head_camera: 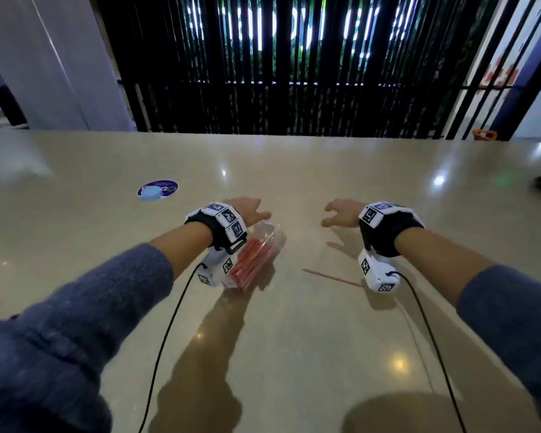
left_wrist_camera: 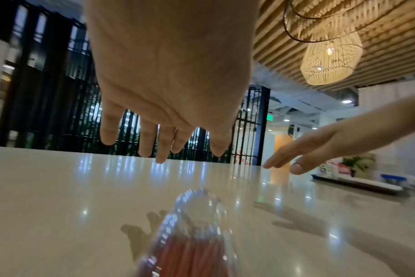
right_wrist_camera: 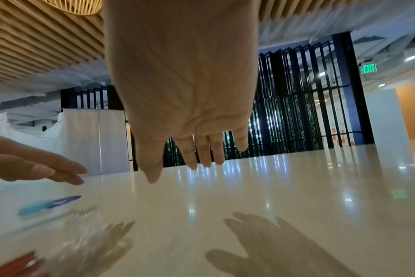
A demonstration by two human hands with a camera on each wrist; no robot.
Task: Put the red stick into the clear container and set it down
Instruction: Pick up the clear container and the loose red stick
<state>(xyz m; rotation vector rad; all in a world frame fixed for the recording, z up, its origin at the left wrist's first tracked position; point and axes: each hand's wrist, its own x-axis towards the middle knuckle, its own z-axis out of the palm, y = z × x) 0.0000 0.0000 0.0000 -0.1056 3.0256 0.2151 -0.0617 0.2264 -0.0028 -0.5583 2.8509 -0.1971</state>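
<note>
Both hands, left point(head_camera: 246, 210) and right point(head_camera: 341, 213), hover spread and empty over the desk point(head_camera: 294, 170); nothing started: next, pinch the stick point(head_camera: 331, 277), lift the container point(head_camera: 256, 256)

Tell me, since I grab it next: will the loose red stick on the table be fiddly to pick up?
Probably. The red stick is thin and lies flat on the glossy table, so it may slide or roll. It looks light.

A green ceiling sign point(right_wrist_camera: 369, 69) reads "EXIT"; nothing else is legible.
</note>
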